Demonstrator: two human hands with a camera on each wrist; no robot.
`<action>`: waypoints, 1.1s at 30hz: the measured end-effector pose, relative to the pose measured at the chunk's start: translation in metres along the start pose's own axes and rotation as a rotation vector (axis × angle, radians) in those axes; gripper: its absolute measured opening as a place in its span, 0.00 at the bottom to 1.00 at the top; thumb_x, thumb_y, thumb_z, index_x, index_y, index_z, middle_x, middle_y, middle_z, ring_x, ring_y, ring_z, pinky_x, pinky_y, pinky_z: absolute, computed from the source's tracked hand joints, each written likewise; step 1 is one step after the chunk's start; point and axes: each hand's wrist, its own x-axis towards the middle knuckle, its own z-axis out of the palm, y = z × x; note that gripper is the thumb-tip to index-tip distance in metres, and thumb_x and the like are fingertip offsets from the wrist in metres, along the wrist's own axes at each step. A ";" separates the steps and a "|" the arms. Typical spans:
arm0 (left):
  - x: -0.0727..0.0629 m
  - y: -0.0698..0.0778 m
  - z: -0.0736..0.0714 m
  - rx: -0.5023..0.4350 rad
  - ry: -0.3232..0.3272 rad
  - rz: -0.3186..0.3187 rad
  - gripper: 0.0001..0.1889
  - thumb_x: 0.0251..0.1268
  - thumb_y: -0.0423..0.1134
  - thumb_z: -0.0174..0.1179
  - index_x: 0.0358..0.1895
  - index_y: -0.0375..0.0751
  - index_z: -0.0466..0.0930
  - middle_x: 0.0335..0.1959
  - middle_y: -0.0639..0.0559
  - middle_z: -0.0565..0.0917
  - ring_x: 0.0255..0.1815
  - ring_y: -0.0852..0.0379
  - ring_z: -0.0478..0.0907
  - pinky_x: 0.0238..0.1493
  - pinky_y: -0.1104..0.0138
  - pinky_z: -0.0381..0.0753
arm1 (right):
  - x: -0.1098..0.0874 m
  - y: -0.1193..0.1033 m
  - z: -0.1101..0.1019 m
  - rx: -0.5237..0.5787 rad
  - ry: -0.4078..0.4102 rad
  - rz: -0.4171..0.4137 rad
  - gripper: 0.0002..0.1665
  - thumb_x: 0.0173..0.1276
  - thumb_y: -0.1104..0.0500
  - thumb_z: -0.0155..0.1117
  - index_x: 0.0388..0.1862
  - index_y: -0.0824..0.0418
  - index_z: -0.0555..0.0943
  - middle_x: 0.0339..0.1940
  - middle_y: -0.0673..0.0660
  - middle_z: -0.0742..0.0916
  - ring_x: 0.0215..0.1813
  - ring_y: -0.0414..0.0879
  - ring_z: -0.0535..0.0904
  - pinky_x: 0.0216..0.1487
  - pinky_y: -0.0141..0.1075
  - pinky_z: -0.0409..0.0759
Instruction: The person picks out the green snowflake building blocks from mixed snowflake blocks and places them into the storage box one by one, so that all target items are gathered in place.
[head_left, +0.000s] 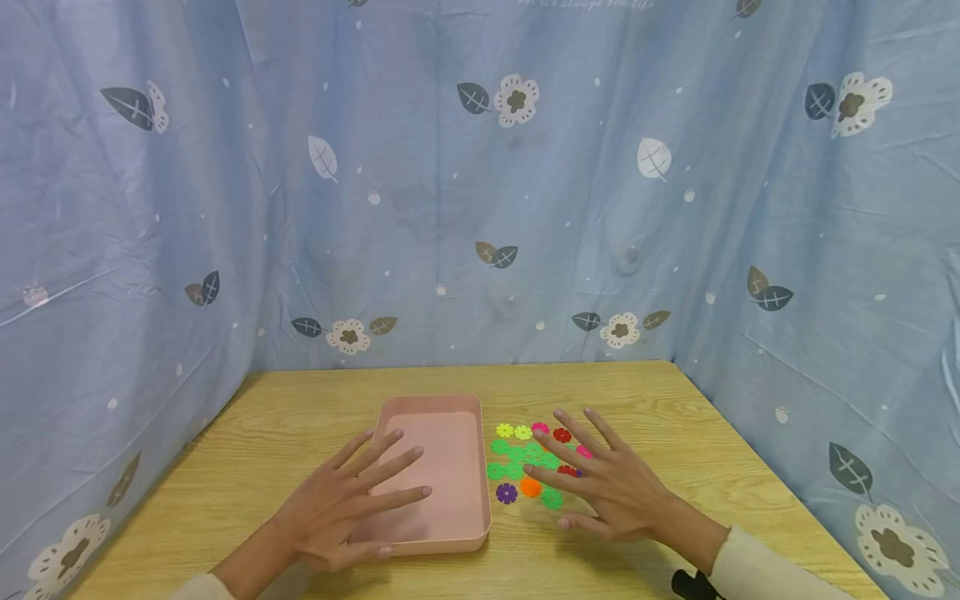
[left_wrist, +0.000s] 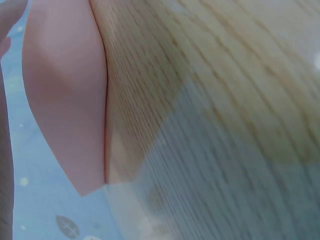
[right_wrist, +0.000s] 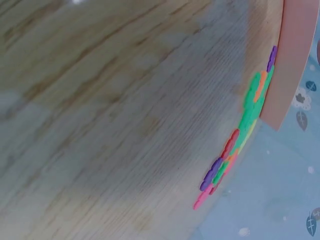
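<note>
My left hand (head_left: 341, 504) hovers with spread, straight fingers over the left side of a pink tray (head_left: 431, 546). Nothing is in that hand. To the right of the tray lies a group of flat, notched plastic discs shaped like snowflakes: several green ones (head_left: 516, 453), yellow ones (head_left: 505, 431), a purple one (head_left: 506, 493), an orange one (head_left: 531, 487) and some red and pink ones. Over the right part of this group my right hand (head_left: 615, 483) is held with fingers fanned out, holding nothing and hiding some discs. In the right wrist view the green discs (right_wrist: 251, 107) lie flat near the tray wall (right_wrist: 292, 60).
Everything stands on a wood-grain table (head_left: 592, 383). A blue curtain (head_left: 555, 192) with leaf and flower prints encloses the back and both sides. Near the right sleeve (head_left: 765, 571) a small black object (head_left: 692, 586) shows at the bottom edge.
</note>
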 end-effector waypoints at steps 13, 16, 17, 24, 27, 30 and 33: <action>0.001 -0.001 -0.003 -0.015 0.034 -0.018 0.38 0.65 0.69 0.49 0.77 0.61 0.66 0.80 0.44 0.61 0.78 0.32 0.57 0.69 0.36 0.56 | 0.004 -0.002 -0.003 0.002 0.001 0.037 0.40 0.72 0.26 0.42 0.78 0.38 0.68 0.81 0.57 0.66 0.80 0.69 0.56 0.73 0.71 0.48; 0.003 -0.002 0.000 -0.033 0.060 -0.048 0.38 0.63 0.65 0.54 0.77 0.59 0.66 0.80 0.42 0.61 0.77 0.31 0.59 0.67 0.37 0.61 | 0.007 -0.002 -0.004 0.012 0.005 0.109 0.42 0.71 0.24 0.42 0.78 0.38 0.67 0.80 0.56 0.68 0.79 0.68 0.57 0.72 0.69 0.52; 0.004 -0.003 0.001 -0.038 0.063 -0.067 0.39 0.62 0.63 0.56 0.78 0.59 0.66 0.80 0.43 0.61 0.77 0.32 0.60 0.66 0.38 0.63 | 0.009 -0.002 -0.004 0.023 0.008 0.139 0.42 0.70 0.24 0.44 0.78 0.39 0.68 0.79 0.56 0.69 0.79 0.68 0.59 0.72 0.69 0.54; 0.006 -0.011 0.006 -0.078 0.061 -0.296 0.41 0.59 0.54 0.66 0.78 0.56 0.65 0.78 0.44 0.64 0.74 0.37 0.65 0.60 0.40 0.74 | 0.022 -0.003 -0.013 0.118 0.020 0.319 0.37 0.61 0.39 0.71 0.69 0.48 0.78 0.59 0.52 0.84 0.59 0.54 0.77 0.50 0.51 0.79; 0.008 -0.015 0.009 -0.198 0.065 -0.449 0.41 0.62 0.50 0.68 0.78 0.52 0.64 0.77 0.44 0.66 0.74 0.39 0.65 0.61 0.39 0.74 | 0.023 -0.002 -0.014 0.169 -0.050 0.398 0.34 0.60 0.45 0.75 0.65 0.52 0.80 0.53 0.50 0.86 0.51 0.48 0.79 0.44 0.45 0.82; 0.009 -0.017 0.013 -0.334 0.051 -0.604 0.42 0.66 0.50 0.66 0.81 0.52 0.58 0.78 0.46 0.64 0.76 0.42 0.63 0.67 0.40 0.70 | 0.020 -0.001 -0.011 0.256 -0.155 0.511 0.32 0.62 0.48 0.75 0.64 0.54 0.81 0.53 0.50 0.86 0.52 0.49 0.80 0.45 0.45 0.83; 0.008 -0.021 0.019 -0.447 0.043 -0.719 0.43 0.68 0.49 0.65 0.82 0.56 0.53 0.79 0.47 0.62 0.77 0.40 0.61 0.69 0.37 0.66 | 0.017 0.000 -0.007 0.379 -0.241 0.636 0.32 0.64 0.49 0.74 0.66 0.54 0.79 0.57 0.51 0.85 0.57 0.52 0.80 0.48 0.49 0.84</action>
